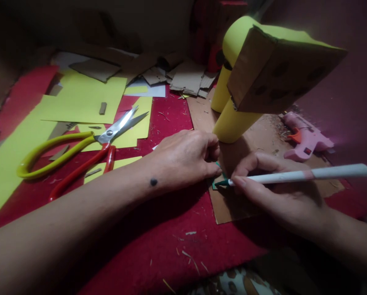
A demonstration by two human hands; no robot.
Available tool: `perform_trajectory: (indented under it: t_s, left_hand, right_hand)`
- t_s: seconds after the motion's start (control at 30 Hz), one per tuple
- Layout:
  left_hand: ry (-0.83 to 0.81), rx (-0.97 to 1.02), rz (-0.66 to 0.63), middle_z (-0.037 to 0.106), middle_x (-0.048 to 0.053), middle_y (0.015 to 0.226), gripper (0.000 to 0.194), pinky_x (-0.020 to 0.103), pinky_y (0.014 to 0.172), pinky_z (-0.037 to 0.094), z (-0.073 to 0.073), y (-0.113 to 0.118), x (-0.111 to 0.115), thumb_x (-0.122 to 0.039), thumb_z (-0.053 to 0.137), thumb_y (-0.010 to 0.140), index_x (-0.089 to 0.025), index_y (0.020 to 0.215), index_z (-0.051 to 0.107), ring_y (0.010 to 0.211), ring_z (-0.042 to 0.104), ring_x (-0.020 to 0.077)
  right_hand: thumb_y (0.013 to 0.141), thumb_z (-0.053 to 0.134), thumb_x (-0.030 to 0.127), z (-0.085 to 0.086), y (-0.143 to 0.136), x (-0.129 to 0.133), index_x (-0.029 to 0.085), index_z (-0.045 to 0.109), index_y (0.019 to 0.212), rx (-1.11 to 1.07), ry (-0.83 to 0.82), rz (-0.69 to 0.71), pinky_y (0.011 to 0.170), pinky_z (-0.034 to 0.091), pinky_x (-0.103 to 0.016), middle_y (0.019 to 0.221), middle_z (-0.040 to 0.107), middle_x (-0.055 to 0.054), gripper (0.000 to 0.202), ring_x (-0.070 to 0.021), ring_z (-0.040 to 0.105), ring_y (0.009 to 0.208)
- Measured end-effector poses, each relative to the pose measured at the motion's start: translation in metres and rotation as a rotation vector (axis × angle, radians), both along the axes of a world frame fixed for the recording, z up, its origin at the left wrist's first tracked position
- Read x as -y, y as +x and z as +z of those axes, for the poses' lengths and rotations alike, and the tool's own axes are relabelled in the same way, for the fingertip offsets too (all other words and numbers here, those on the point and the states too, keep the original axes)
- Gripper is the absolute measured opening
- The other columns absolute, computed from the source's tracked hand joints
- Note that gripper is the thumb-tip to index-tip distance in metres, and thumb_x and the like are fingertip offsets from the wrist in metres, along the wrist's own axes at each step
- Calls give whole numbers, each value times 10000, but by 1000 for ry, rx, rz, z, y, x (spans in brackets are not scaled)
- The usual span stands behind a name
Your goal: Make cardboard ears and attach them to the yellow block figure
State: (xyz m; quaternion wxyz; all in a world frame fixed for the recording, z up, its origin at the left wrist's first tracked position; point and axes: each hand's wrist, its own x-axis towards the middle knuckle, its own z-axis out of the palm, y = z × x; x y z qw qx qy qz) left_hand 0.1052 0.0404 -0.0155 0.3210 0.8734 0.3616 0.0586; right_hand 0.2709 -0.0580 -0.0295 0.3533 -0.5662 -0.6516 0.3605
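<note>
In my right hand [281, 188] is a white marker [281, 175], gripped between thumb and fingers. Its green tip touches a small piece of cardboard with green edges [214, 185]. My left hand [192, 157] has its fingers curled, with the thumb and fingertips pressed at this small piece; they partly cover it. Beneath both lies a flat brown cardboard sheet [229, 211]. Just beyond my hands a model stands on the sheet, with a cardboard box [281, 73] raised on yellow paper tubes [237, 123] and a curved yellow top [238, 35].
Scissors with one yellow and one red handle [109, 133] lie open on yellow paper sheets [91, 94] at the left. A pink glue gun [308, 135] rests at the right. Cardboard scraps [188, 78] are piled behind. Shreds litter the red cloth [171, 241].
</note>
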Motion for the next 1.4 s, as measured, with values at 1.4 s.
perform_trajectory:
  t_s: [1.4]
  left_hand:
    - [-3, -3, -10, 584, -18, 738, 100, 242, 550, 348, 2, -1, 0, -255, 637, 715, -205, 799, 615, 668, 508, 133]
  right_hand:
    - [828, 579, 167, 2, -1, -1, 219, 544, 695, -13, -3, -10, 350, 356, -165, 546, 555, 42, 146, -75, 487, 419]
